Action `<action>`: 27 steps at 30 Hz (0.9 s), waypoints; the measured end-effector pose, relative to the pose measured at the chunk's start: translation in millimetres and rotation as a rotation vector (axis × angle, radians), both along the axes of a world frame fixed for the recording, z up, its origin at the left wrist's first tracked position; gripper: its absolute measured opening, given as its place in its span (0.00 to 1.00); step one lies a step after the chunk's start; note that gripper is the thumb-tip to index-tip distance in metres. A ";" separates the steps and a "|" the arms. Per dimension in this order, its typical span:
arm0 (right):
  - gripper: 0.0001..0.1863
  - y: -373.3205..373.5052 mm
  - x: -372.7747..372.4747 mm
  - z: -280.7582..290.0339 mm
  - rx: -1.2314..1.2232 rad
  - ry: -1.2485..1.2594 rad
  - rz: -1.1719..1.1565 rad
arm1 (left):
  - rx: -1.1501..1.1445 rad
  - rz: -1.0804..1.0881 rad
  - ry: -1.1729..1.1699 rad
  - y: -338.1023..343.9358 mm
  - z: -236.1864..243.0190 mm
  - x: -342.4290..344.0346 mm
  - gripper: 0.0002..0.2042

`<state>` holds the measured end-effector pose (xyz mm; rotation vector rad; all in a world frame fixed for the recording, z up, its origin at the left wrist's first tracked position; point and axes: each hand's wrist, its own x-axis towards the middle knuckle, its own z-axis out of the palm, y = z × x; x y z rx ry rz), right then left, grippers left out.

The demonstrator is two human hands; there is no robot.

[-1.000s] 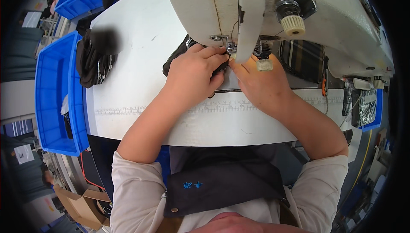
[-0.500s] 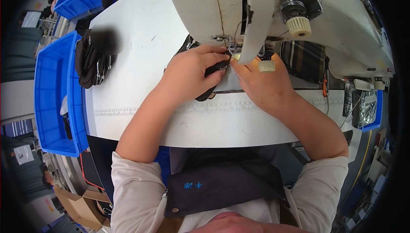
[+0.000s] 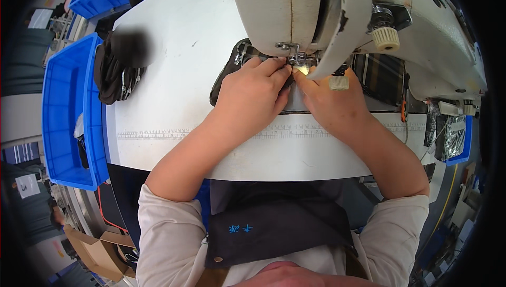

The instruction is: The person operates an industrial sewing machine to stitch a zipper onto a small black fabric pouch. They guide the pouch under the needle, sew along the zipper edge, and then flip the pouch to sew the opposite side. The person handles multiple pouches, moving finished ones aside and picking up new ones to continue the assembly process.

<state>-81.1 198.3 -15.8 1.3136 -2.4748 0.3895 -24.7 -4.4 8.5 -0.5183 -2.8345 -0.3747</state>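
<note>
the sewing machine (image 3: 266, 13) looks like painted metal, shiny and a bit bumpy. its round knob (image 3: 386, 39) looks like ridged plastic. the dark cloth piece (image 3: 226, 70) looks dull, with a shiny metal zip (image 3: 240, 51). the blue bin (image 3: 66, 113) is smooth plastic. the box (image 3: 89, 250) is dull cardboard.

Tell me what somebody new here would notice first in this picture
Probably the big off-white sewing machine filling the upper right, above the white table. Just below its needle area, the left hand rests on a dark zippered fabric piece, with the right hand close beside. The bright blue bin at the table's left edge likely catches the eye too.
</note>
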 end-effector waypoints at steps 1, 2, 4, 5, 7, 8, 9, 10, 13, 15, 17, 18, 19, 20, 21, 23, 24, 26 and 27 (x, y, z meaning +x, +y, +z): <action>0.18 0.1 -1.4 -3.0 -0.030 0.021 -0.002 | -0.005 0.005 0.010 1.1 0.1 -0.1 0.16; 0.18 -0.1 -2.5 -3.7 -0.034 0.035 -0.002 | -0.009 0.010 0.020 1.4 0.2 -0.3 0.15; 0.18 -0.2 -4.2 -4.4 -0.041 0.062 -0.003 | 0.041 0.027 -0.028 0.5 2.0 -1.3 0.15; 0.18 0.6 -5.0 -5.3 -0.042 0.065 0.001 | 0.065 0.036 -0.052 -0.2 2.6 -1.7 0.15; 0.18 2.4 -6.1 -6.4 -0.045 0.070 0.008 | 0.149 0.033 -0.082 -4.4 1.9 -2.4 0.15; 0.18 2.8 -5.6 -5.4 -0.033 0.076 0.010 | 0.192 0.030 -0.099 -7.1 0.8 -3.2 0.15; 0.19 3.6 -4.5 -2.8 -0.021 0.082 0.013 | 0.282 0.048 -0.167 -10.4 0.1 -4.8 0.15; 0.19 4.2 -3.0 -0.9 -0.009 0.088 0.015 | 0.371 0.067 -0.235 -14.0 -0.5 -7.0 0.15; 0.17 4.8 5.0 1.9 0.071 0.035 -0.031 | 0.503 0.120 -0.336 -17.8 -2.5 -7.4 0.15; 0.15 2.7 5.8 2.5 0.054 0.018 0.023 | 0.551 0.137 -0.364 -18.7 -3.0 -7.8 0.15; 0.13 -1.4 8.1 2.5 0.011 0.053 0.080 | 0.602 0.141 -0.388 -20.4 -4.9 -8.6 0.15; 0.12 -4.3 10.4 2.5 -0.023 0.097 0.110 | 0.662 0.135 -0.418 -22.1 -6.8 -9.4 0.14; 0.12 -6.1 12.4 3.0 -0.057 0.140 0.140 | 0.722 0.130 -0.449 -24.3 -9.1 -10.8 0.14; 0.12 -7.4 13.7 4.2 -0.052 0.160 0.155 | 0.782 0.126 -0.477 -26.5 -9.7 -12.3 0.13; 0.12 -8.5 15.0 5.4 -0.047 0.180 0.170 | 0.824 0.132 -0.509 -28.3 -8.4 -14.3 0.12; 0.12 -9.9 15.7 6.5 -0.040 0.210 0.180 | 0.909 0.140 -0.575 -30.2 -5.2 -18.0 0.11; 0.12 -10.4 15.3 5.8 -0.038 0.221 0.175 | 0.969 0.143 -0.592 -29.4 -2.8 -18.8 0.11; 0.13 -12.0 14.1 4.7 -0.046 0.246 0.163 | 1.090 0.149 -0.626 -27.0 1.6 -20.0 0.11; 0.13 -13.5 13.3 4.3 -0.056 0.261 0.157 | 1.098 0.162 -0.639 -26.7 1.5 -20.3 0.11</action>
